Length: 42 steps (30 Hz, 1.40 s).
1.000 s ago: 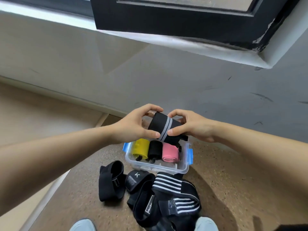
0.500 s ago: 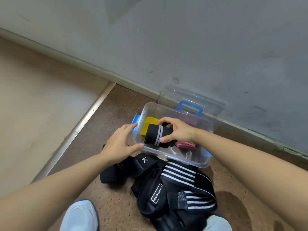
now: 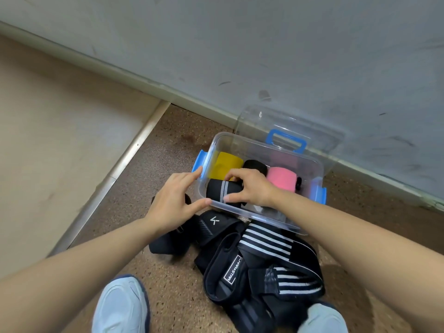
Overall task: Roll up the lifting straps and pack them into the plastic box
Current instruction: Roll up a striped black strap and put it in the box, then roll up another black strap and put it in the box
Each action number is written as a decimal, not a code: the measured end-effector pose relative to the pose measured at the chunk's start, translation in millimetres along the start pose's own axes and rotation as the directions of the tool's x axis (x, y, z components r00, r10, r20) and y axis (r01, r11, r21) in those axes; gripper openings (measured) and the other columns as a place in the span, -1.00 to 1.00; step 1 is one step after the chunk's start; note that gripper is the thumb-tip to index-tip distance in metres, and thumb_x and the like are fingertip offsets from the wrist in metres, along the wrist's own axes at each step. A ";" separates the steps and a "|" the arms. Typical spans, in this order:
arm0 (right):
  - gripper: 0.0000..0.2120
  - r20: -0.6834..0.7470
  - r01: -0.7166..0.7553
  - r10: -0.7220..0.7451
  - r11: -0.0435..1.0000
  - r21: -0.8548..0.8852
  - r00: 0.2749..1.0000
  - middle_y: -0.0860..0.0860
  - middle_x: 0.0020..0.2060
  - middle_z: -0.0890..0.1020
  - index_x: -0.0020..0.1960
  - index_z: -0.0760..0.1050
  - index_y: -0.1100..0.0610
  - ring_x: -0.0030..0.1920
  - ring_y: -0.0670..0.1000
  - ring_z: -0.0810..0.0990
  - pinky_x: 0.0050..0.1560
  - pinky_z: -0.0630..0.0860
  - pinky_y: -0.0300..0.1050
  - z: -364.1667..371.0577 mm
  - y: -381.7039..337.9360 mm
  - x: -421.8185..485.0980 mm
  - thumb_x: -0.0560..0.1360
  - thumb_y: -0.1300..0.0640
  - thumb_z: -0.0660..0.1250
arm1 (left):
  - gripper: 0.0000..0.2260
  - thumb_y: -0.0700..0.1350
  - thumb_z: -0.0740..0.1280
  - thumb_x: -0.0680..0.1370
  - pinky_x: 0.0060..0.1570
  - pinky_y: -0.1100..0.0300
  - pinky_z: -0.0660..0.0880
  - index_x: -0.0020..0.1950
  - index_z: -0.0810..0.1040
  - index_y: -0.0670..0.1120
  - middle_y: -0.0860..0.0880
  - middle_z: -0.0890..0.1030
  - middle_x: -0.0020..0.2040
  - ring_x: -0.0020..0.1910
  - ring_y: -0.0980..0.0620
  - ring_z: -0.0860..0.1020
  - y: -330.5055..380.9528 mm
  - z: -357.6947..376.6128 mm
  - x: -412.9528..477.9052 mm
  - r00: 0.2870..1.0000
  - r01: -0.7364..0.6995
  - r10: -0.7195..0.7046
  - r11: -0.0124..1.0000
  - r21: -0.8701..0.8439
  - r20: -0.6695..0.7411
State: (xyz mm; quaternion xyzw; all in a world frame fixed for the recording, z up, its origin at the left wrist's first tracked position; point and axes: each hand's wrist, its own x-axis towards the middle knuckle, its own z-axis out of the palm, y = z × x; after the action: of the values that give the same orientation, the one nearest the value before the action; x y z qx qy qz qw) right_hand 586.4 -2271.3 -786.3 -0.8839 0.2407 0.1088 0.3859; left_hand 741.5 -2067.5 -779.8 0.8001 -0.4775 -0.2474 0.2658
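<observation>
Roll (image 3: 217, 192) lowered into box (image 3: 312, 174), right hand (image 3: 253, 188) gripping, left hand (image 3: 173, 204) splayed

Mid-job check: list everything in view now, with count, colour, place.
plastic box: one, clear, blue latches, floor by wall
lid: one, clear, blue handle, against wall behind box
yellow roll: one, yellow, box, far left
plain black roll: one, black, box, far middle
pink roll: one, pink, box, right
striped roll: one, black-grey, box, near left
loose straps: pile, black, white stripes, floor before box
shoes: two, pale, bottom edge
left hand: one, touching box's near-left corner
right hand: one, gripping striped roll
</observation>
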 end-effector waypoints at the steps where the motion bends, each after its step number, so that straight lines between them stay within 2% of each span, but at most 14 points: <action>1: -0.57 0.020 0.013 -0.012 1.000 -0.009 1.000 0.00 0.13 0.67 0.25 0.60 0.00 0.20 0.03 0.60 0.23 0.51 0.03 -5.0 -0.8 0.3 0.43 -0.11 0.55 | -0.15 0.47 0.27 0.42 0.24 -0.11 0.54 0.61 0.29 0.07 0.10 0.53 0.38 0.37 0.08 0.39 0.1 0.4 -0.9 1.000 0.005 -0.005 1.000 0.001 -0.002; 4: -0.63 0.079 0.093 -0.083 0.988 -0.126 0.993 -0.06 0.22 0.67 0.33 0.60 -0.02 0.25 -0.05 0.59 0.30 0.47 -0.08 -20.6 -1.4 -3.1 0.54 0.00 0.47 | -0.17 0.44 0.26 0.43 0.25 -0.09 0.53 0.62 0.26 0.10 0.09 0.53 0.36 0.34 0.09 0.41 0.7 1.2 -2.4 1.000 0.017 -0.017 1.000 -0.004 -0.001; 9: -0.59 0.057 0.112 -0.102 0.964 -0.243 0.993 -0.02 0.02 0.65 0.30 0.62 -0.09 0.07 0.07 0.59 0.12 0.51 0.06 -12.4 2.7 -0.6 0.47 0.05 0.54 | -0.17 0.46 0.26 0.43 0.23 -0.07 0.53 0.62 0.27 0.11 0.11 0.55 0.29 0.28 0.09 0.44 0.6 0.5 -1.8 1.000 0.022 -0.022 1.000 -0.011 0.001; 12: -0.59 0.034 0.064 -0.056 0.949 -0.309 0.998 -0.07 0.02 0.63 0.32 0.60 -0.13 0.11 0.08 0.59 0.03 0.44 -0.05 -0.3 3.2 5.0 0.49 0.04 0.52 | -0.19 0.45 0.29 0.44 0.23 -0.08 0.53 0.63 0.24 0.16 0.15 0.54 0.27 0.27 0.09 0.46 0.0 1.9 -3.9 1.000 0.028 -0.028 0.999 -0.034 0.002; 15: -0.63 0.035 0.019 -0.011 0.971 -0.239 0.999 -0.05 0.09 0.69 0.29 0.62 -0.11 0.12 0.04 0.63 -0.01 0.35 -0.20 -2.6 4.1 10.7 0.50 0.06 0.52 | -0.23 0.38 0.34 0.46 0.20 -0.06 0.54 0.62 0.22 0.18 0.15 0.54 0.30 0.27 0.08 0.49 3.2 2.1 -7.2 0.999 0.043 -0.043 0.998 -0.042 -0.015; 18: -0.63 0.035 0.030 -0.023 0.979 -0.201 0.999 -0.01 0.12 0.68 0.32 0.61 -0.05 0.00 -0.03 0.63 0.04 0.49 -0.15 -17.0 -1.8 -5.4 0.52 0.09 0.49 | -0.32 0.31 0.37 0.51 0.07 -0.04 0.56 0.59 0.27 0.20 0.11 0.55 0.26 0.23 0.07 0.52 9.0 1.7 -11.4 0.996 0.045 -0.040 0.997 0.065 -0.077; 21: -0.75 -0.128 0.052 -0.060 0.997 -0.064 0.990 -0.06 -0.04 0.70 0.21 0.67 0.01 -0.16 -0.12 0.62 0.03 0.60 -0.11 -32.9 -12.2 -42.9 0.53 0.10 0.48 | -0.50 0.19 0.42 0.54 -0.12 -0.02 0.58 0.45 0.44 0.13 0.05 0.53 0.15 0.08 -0.01 0.58 21.3 6.7 -21.3 0.978 0.009 0.031 0.982 0.190 -0.205; 24: -0.87 -0.214 0.083 -0.088 0.996 -0.029 0.973 -0.10 -0.15 0.69 0.07 0.70 0.04 -0.19 -0.09 0.64 -0.08 0.58 -0.18 -40.5 -25.1 -86.6 0.52 0.13 0.47 | -0.64 0.02 0.47 0.54 -0.29 0.06 0.52 0.30 0.51 0.03 0.02 0.51 0.08 -0.10 -0.03 0.60 39.7 21.0 -40.8 0.956 -0.054 0.106 0.980 0.191 -0.274; 26: -0.90 -0.195 0.121 -0.132 0.990 -0.067 0.972 -0.09 -0.19 0.68 0.03 0.70 0.07 -0.21 -0.07 0.62 -0.12 0.55 -0.18 -38.0 -30.2 -115.0 0.52 0.13 0.48 | -0.72 0.02 0.44 0.55 -0.31 0.04 0.53 0.23 0.53 0.03 0.05 0.52 0.06 -0.12 0.00 0.60 51.1 34.8 -57.4 0.961 -0.145 0.183 0.971 0.189 -0.206; 28: -0.90 -0.140 0.108 -0.121 0.989 -0.097 0.983 -0.08 -0.20 0.69 0.02 0.70 0.07 -0.22 -0.07 0.62 -0.12 0.54 -0.14 -30.1 -29.4 -142.3 0.52 0.10 0.48 | -0.79 0.10 0.40 0.57 -0.21 0.02 0.56 0.17 0.54 0.09 0.13 0.53 0.02 -0.03 0.06 0.60 60.1 49.3 -72.1 0.979 -0.194 0.202 0.967 0.165 -0.033; 31: -0.87 -0.013 0.047 -0.050 0.988 -0.148 0.999 -0.09 -0.17 0.69 0.04 0.69 0.02 -0.18 -0.06 0.63 -0.07 0.57 -0.06 -10.6 -19.4 -174.2 0.51 0.02 0.48 | -0.72 0.23 0.34 0.56 0.00 0.06 0.52 0.20 0.53 0.15 0.16 0.57 0.03 0.12 0.09 0.56 67.8 71.1 -89.0 0.968 -0.156 0.110 0.968 0.199 0.224; 34: -0.72 0.150 -0.024 0.062 0.970 -0.240 0.987 -0.07 -0.04 0.67 0.19 0.63 0.02 -0.07 -0.04 0.60 0.05 0.56 0.02 19.4 -2.1 -189.9 0.52 -0.06 0.46 | -0.55 0.29 0.34 0.54 0.14 0.07 0.50 0.36 0.47 0.14 0.11 0.64 0.19 0.25 0.01 0.57 68.6 90.4 -105.8 0.926 -0.125 0.000 0.944 0.306 0.377; 38: -0.47 0.212 -0.043 0.100 0.965 -0.258 0.972 -0.02 0.28 0.58 0.43 0.47 0.03 0.27 0.05 0.52 0.29 0.47 0.02 66.6 16.5 -194.2 0.52 -0.10 0.46 | -0.48 0.18 0.37 0.57 0.15 0.03 0.50 0.50 0.34 0.16 0.08 0.66 0.18 0.23 -0.09 0.61 62.9 102.8 -122.4 0.913 0.021 -0.152 0.944 0.330 0.378; 42: -0.33 0.300 0.156 0.008 0.841 -0.518 0.954 0.01 0.30 0.51 0.58 0.23 0.01 0.27 0.11 0.44 0.29 0.40 0.01 100.5 24.0 -188.7 0.55 -0.09 0.40 | -0.54 0.09 0.35 0.61 0.14 0.04 0.50 0.50 0.37 0.17 0.09 0.65 0.15 0.21 -0.07 0.60 61.4 99.1 -131.0 0.923 0.085 -0.182 0.956 0.282 0.338</action>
State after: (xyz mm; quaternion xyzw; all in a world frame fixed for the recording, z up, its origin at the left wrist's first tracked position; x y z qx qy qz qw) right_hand 411.1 -2147.1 -798.2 -0.9392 0.1066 0.2850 0.1589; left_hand 583.1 -1993.7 -793.5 0.7999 -0.4905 -0.3423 0.0480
